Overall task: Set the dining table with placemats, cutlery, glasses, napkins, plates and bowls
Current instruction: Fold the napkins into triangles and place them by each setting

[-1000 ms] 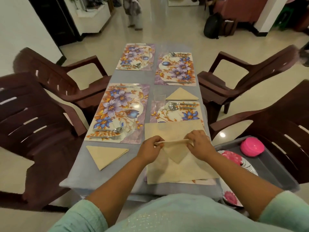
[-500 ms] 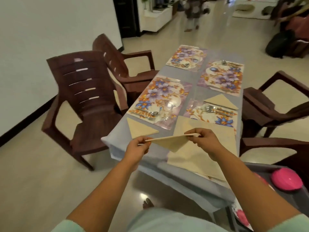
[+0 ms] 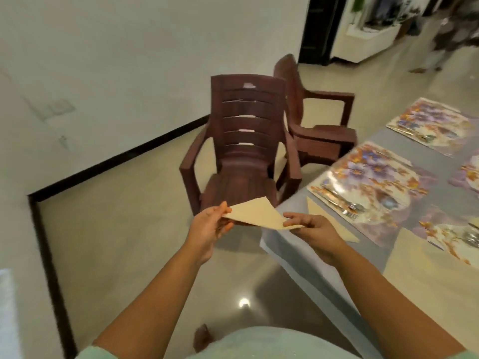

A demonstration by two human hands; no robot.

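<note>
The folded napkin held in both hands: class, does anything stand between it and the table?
Nothing visible does. The folded napkin, pinched by the left hand and right hand, hangs over the floor beside the table; only open air separates it from the table's near edge.

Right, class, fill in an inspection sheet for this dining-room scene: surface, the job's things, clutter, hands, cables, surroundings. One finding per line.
Surface: table under a grey cloth, only its left part in view.
Job's things: folded napkin held in the air off the table's corner; second napkin lying flat by the near placemat, which carries cutlery; far placemat also laid.
Clutter: unfolded beige cloth on the near table end.
Hands: left hand and right hand each pinch one end of the folded napkin.
Cables: nothing seen.
Surroundings: two brown plastic chairs, near chair, far chair; glossy floor; white wall.
</note>
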